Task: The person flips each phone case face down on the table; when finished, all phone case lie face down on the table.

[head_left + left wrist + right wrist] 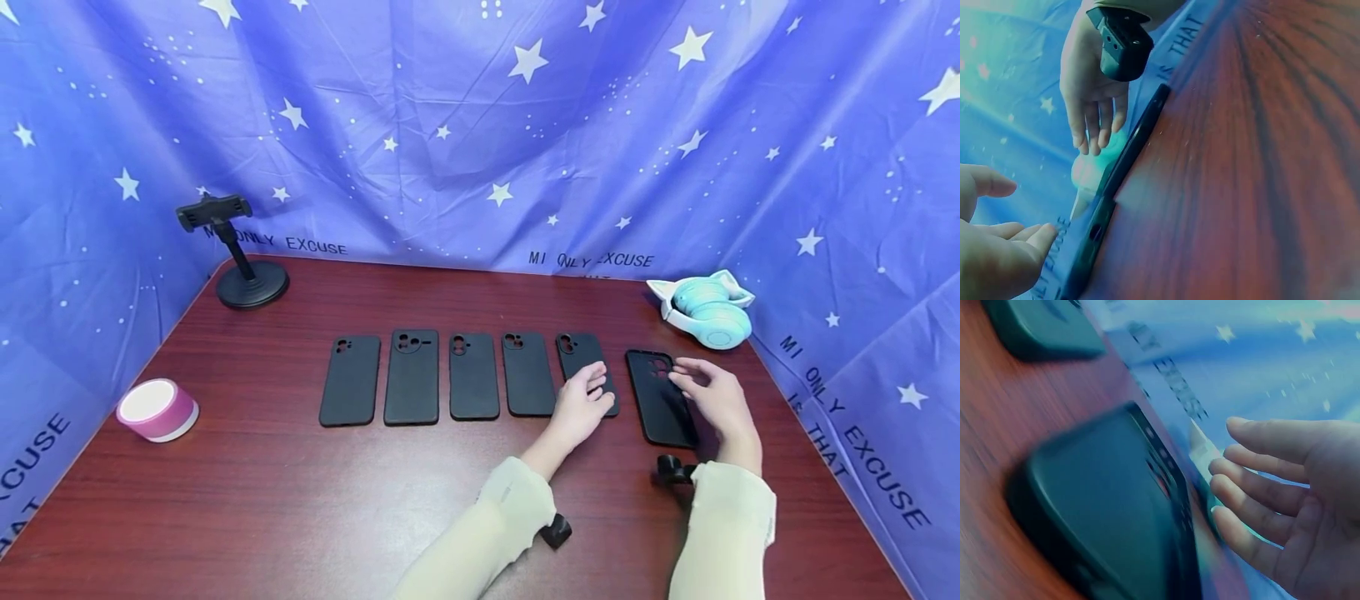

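Note:
Several black phone cases lie in a row across the table, most with their outer backs up. The rightmost phone case (662,408) lies inside up, its raised rim and camera cutout showing. My right hand (718,404) hovers at its right edge, fingers loosely bent; the right wrist view shows the fingers (1260,509) apart from that case (1107,506), with nothing in them. Over the lower part of the neighbouring phone case (573,354) is my left hand (579,408), partly hiding it. In the left wrist view its fingers (1029,234) are relaxed and hold nothing.
Light blue cat-ear headphones (708,312) sit at the back right. A black phone stand (251,283) is at the back left, and a pink and white cylinder (159,410) at the left. Starry blue cloth (450,167) hangs around the table (300,500). Both wrists wear black devices.

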{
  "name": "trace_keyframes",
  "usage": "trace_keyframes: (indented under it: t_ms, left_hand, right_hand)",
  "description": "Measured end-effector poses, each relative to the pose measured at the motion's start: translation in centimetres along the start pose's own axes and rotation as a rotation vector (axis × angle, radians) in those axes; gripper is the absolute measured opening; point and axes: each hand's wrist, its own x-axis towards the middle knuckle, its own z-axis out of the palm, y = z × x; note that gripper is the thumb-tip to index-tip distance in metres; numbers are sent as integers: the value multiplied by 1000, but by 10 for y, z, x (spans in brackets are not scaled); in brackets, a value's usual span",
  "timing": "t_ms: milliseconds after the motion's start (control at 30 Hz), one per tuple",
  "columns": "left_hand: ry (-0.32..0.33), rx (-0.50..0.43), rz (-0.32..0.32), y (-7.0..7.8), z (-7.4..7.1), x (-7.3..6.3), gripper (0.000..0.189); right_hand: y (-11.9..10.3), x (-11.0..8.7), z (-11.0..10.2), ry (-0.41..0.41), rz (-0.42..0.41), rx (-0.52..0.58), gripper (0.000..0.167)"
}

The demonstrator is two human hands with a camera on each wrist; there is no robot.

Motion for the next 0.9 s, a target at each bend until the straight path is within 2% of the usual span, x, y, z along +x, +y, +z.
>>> trace_keyframes:
  t_ms: [167,300,500,567,633,733,900]
  left_hand:
    - [-84,140,-20,5,15,6,52]
    - [-131,315,-26,10,24,14,54]
    - [-182,663,-27,21,34,25,57]
    - [-201,787,-47,24,39,27,57]
    - [-212,872,-66,25,44,29,55]
    - [-212,939,-79,24,50,29,49]
    - [-199,948,-89,21,58,29,43]
  right_hand:
    - [21,-6,-13,14,93,53,56]
    - [32,-9,-17,-2,154,73,58]
    - [36,-7,-17,-59,174,61,61]
    - [35,-6,-17,-68,170,54,60]
    - [35,-6,-17,-65,169,46,59]
    - [34,-6,-16,-60,160,24,57]
    - [34,-5,-13,-55,131,26,52]
